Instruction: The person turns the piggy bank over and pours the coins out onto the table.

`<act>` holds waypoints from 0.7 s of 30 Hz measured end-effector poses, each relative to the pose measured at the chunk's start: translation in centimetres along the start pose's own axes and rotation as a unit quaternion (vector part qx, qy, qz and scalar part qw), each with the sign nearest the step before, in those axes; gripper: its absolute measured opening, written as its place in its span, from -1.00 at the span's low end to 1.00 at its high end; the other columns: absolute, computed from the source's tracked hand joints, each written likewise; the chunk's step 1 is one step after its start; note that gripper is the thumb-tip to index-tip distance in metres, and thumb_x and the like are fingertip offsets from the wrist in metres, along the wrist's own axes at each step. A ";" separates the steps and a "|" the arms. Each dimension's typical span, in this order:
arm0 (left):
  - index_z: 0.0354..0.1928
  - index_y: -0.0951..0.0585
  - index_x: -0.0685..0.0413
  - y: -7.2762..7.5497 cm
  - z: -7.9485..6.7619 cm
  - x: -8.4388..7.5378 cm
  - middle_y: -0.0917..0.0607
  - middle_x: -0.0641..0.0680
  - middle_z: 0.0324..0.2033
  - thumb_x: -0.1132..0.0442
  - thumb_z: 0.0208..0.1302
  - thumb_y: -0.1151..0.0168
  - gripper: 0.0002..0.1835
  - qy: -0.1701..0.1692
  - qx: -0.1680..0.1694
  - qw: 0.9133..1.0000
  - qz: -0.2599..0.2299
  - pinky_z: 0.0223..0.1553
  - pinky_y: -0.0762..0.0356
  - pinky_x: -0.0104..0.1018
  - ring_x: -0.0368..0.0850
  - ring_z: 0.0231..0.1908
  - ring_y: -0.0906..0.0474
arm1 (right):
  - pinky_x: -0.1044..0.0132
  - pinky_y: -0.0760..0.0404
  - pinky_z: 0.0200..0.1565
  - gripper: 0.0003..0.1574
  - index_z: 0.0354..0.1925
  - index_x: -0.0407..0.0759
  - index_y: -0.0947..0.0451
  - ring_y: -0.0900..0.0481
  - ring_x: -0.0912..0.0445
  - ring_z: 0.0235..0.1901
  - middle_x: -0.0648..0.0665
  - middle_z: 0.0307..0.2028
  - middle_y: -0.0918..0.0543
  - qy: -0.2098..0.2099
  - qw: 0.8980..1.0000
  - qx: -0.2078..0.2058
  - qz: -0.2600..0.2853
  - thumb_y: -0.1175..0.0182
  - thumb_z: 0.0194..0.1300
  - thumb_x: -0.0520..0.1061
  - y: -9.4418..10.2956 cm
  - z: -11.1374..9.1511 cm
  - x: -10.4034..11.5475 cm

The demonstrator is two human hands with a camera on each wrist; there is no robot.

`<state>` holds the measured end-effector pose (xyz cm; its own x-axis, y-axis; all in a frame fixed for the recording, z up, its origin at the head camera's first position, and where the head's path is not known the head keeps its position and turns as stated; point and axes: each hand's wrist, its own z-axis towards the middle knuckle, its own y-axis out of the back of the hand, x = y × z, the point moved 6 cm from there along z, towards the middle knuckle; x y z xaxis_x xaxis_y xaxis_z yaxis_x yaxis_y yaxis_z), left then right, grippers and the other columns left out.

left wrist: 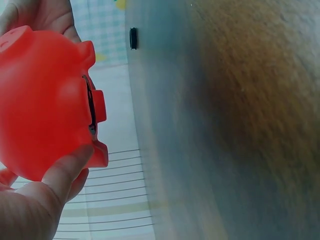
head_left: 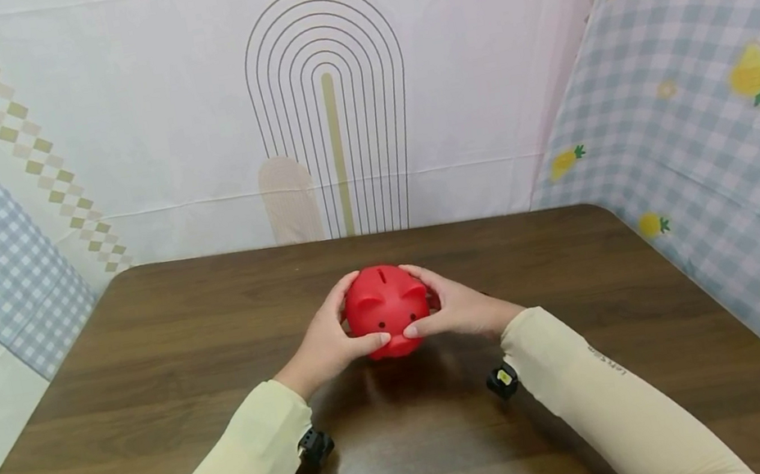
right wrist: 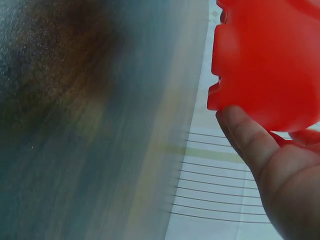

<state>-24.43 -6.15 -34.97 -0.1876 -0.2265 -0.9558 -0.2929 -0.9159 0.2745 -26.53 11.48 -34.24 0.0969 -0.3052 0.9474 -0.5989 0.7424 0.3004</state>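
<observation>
A red piggy bank [head_left: 386, 302] is between both hands, its snout toward me and its coin slot on top. My left hand [head_left: 327, 338] grips its left side, thumb at the snout and fingers round behind. From the right, my right hand [head_left: 464, 308] holds it the same way, its thumb tip also by the snout. In the left wrist view the feet of the piggy bank [left wrist: 45, 105] hang clear of the tabletop, and a dark gap shows underneath. The right wrist view catches the right hand's fingers [right wrist: 250, 135] under its body.
The brown wooden table [head_left: 153, 405] has rounded far corners. Behind it hangs a white patterned cloth [head_left: 182, 119]; a checked cloth with yellow fruit [head_left: 726, 157] hangs on the right. Black wrist cameras [head_left: 316, 446] sit below both sleeves.
</observation>
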 end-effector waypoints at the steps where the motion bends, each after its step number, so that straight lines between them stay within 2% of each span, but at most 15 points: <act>1: 0.42 -0.16 -0.10 0.0 0.0 0.0 -0.37 0.06 0.26 0.25 -0.04 -0.46 -0.03 -0.002 0.000 1.000 0.001 -0.03 -0.61 -0.04 0.09 0.22 -0.33 | 0.06 -0.61 0.02 0.15 0.46 0.07 0.01 -0.27 -0.11 0.26 -0.13 0.28 -0.31 0.003 1.000 0.000 -0.003 -0.41 0.05 -0.11 -0.1 0.0 0.1; 7: 0.44 -0.14 -0.11 0.1 0.0 0.0 -0.36 0.06 0.27 0.26 -0.05 -0.47 -0.01 -0.009 -0.003 1.000 0.003 -0.02 -0.61 -0.04 0.09 0.22 -0.33 | 0.07 -0.62 0.00 0.16 0.44 0.13 -0.02 -0.29 -0.07 0.24 -0.07 0.27 -0.33 0.007 1.000 -0.017 -0.009 -0.44 0.00 -0.12 -0.1 -0.1 0.2; 13: 0.43 -0.15 -0.10 0.2 0.0 -0.3 -0.37 0.06 0.27 0.26 -0.07 -0.49 0.01 -0.019 -0.009 1.000 0.000 -0.01 -0.60 -0.04 0.08 0.22 -0.34 | 0.06 -0.62 0.01 0.18 0.44 0.15 -0.02 -0.28 -0.08 0.25 -0.06 0.28 -0.31 0.021 0.999 -0.032 0.011 -0.46 -0.01 -0.17 0.0 -0.1 0.2; 17: 0.44 -0.15 -0.10 0.3 0.0 -0.6 -0.35 0.04 0.28 0.25 -0.10 -0.51 0.03 -0.025 -0.014 1.000 0.011 -0.02 -0.61 -0.05 0.07 0.23 -0.32 | 0.06 -0.61 0.03 0.18 0.44 0.16 -0.02 -0.28 -0.08 0.25 -0.05 0.28 -0.30 0.044 0.998 -0.040 0.021 -0.45 -0.01 -0.20 0.0 -0.2 0.2; 21: 0.45 -0.15 -0.13 0.4 -0.1 -1.5 -0.31 0.00 0.31 0.24 -0.12 -0.52 0.06 -0.052 -0.021 0.998 0.031 -0.04 -0.62 -0.07 0.05 0.22 -0.32 | 0.05 -0.58 0.08 0.22 0.46 0.13 0.00 -0.27 -0.07 0.26 -0.05 0.30 -0.29 0.085 0.995 -0.060 0.005 -0.46 -0.01 -0.21 0.1 -0.5 0.8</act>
<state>-24.18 -6.27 -33.47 -0.3019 -0.2495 -0.9201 -0.2391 -0.9145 0.3265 -26.12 11.65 -33.34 0.2304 -0.2004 0.9523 -0.5025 0.8135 0.2928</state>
